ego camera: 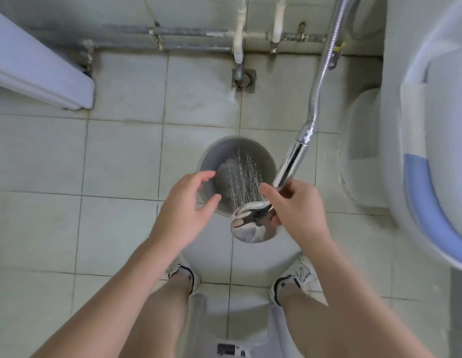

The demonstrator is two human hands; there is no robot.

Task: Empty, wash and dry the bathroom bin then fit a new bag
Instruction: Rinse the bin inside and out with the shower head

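A round grey bin (pixel 219 153) stands upright on the tiled floor just ahead of my feet, with no bag in it. My right hand (pixel 299 208) grips the handle of a chrome shower head (pixel 250 226), held above the bin's near rim. Water sprays from it down into the bin. My left hand (pixel 183 210) hovers over the bin's left rim with fingers spread and relaxed, holding nothing. The hand and shower head hide the bin's near edge.
The metal shower hose (pixel 320 73) runs up to the back wall. A floor drain (pixel 244 80) and pipes (pixel 237 37) lie at the wall's foot. A white toilet with a blue seat pad (pixel 428 202) stands at right. A white panel (pixel 39 71) leans at far left.
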